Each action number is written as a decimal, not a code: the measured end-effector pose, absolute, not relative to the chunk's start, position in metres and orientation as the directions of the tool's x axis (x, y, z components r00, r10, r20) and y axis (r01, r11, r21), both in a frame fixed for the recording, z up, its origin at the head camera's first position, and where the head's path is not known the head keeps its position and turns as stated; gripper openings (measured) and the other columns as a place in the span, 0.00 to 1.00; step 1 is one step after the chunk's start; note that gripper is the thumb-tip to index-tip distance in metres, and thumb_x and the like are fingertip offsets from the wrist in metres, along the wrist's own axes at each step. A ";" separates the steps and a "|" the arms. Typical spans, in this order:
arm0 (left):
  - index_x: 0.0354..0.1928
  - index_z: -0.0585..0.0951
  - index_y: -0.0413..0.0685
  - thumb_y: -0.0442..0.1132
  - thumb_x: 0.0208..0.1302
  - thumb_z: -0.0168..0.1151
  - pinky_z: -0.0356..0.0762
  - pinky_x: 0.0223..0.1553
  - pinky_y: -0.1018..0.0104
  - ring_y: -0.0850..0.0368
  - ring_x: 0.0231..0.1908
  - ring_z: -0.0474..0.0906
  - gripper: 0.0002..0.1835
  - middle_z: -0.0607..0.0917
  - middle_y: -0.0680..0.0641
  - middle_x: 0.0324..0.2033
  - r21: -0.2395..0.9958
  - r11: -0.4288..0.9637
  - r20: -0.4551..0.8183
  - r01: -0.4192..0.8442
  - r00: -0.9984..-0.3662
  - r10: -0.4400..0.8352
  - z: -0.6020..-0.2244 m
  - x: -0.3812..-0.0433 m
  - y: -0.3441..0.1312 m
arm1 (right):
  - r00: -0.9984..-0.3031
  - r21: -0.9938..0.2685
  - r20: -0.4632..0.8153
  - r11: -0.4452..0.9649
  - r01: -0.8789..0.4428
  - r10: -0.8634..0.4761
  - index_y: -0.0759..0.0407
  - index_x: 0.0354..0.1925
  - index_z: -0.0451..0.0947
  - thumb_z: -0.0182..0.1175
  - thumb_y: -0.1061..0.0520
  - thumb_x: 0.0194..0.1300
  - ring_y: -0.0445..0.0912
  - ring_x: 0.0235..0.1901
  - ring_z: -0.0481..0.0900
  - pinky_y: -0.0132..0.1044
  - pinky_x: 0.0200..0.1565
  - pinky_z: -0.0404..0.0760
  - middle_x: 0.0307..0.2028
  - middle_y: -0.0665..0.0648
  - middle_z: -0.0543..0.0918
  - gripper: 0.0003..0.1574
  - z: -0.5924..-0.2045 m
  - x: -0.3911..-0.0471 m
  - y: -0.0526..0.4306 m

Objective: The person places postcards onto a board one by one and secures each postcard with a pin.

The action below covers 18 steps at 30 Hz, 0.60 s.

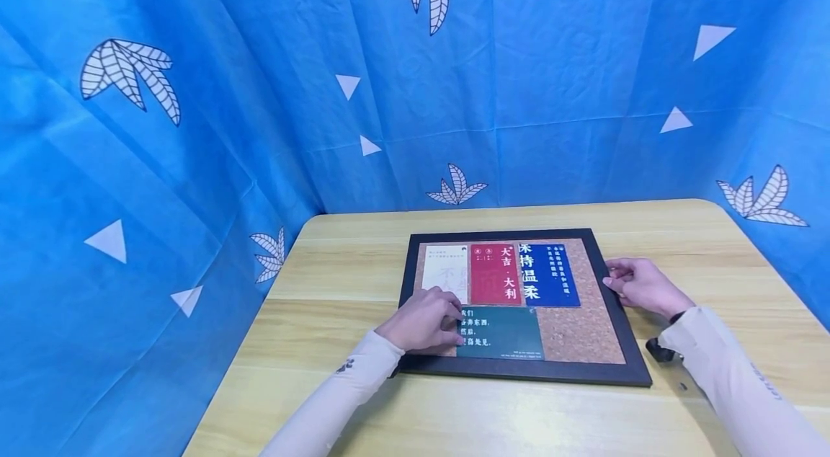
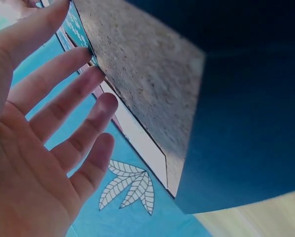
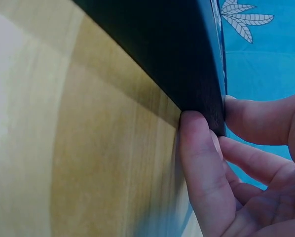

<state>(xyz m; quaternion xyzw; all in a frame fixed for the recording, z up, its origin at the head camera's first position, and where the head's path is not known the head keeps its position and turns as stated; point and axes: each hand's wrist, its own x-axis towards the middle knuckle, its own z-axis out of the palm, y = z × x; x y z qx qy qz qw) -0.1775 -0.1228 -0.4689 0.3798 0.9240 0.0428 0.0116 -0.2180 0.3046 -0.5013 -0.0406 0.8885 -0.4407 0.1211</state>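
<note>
A black-framed cork board (image 1: 580,334) lies on the table with four-sided postcards on it. Along its top sit a white card (image 1: 444,264), a red card (image 1: 496,277) and a blue card (image 1: 551,284), side by side. Below them is a green card (image 1: 509,333) with white writing. My left hand (image 1: 423,318) is over the board's left side, its fingertips at the green card's left edge. In the left wrist view its fingers (image 2: 71,140) are loosely extended and spread. My right hand (image 1: 645,287) pinches the frame's right edge, thumb on top and fingers (image 3: 202,163) at its side and underside.
The wooden table (image 1: 311,342) extends around the board. A small black object (image 1: 660,349) shows beside the right wrist. A blue patterned curtain (image 1: 551,68) hangs behind the table and on both sides.
</note>
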 end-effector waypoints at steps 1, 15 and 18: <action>0.47 0.92 0.56 0.57 0.59 0.76 0.74 0.40 0.72 0.59 0.46 0.82 0.19 0.90 0.54 0.52 0.089 0.708 0.013 0.701 -0.712 0.702 -0.469 -0.177 -0.124 | -0.967 -0.794 -0.180 0.607 0.036 -0.179 0.81 0.73 0.57 0.52 0.61 0.79 0.51 0.44 0.80 0.36 0.36 0.86 0.54 0.74 0.75 0.35 -0.501 -0.218 0.304; 0.51 0.90 0.60 0.59 0.62 0.72 0.70 0.46 0.69 0.58 0.51 0.80 0.20 0.88 0.56 0.57 0.065 0.742 0.007 0.667 -0.744 0.668 -0.477 -0.170 -0.128 | -0.969 -0.788 -0.183 0.614 0.044 -0.167 0.81 0.72 0.58 0.53 0.59 0.79 0.51 0.47 0.81 0.38 0.41 0.88 0.53 0.73 0.78 0.35 -0.504 -0.216 0.306; 0.52 0.90 0.59 0.60 0.63 0.72 0.71 0.46 0.68 0.57 0.50 0.80 0.21 0.87 0.56 0.58 0.065 0.744 0.007 0.665 -0.746 0.666 -0.477 -0.168 -0.129 | -0.965 -0.796 -0.195 0.603 0.052 -0.174 0.81 0.72 0.59 0.52 0.58 0.79 0.53 0.51 0.82 0.40 0.45 0.89 0.56 0.75 0.77 0.35 -0.501 -0.214 0.307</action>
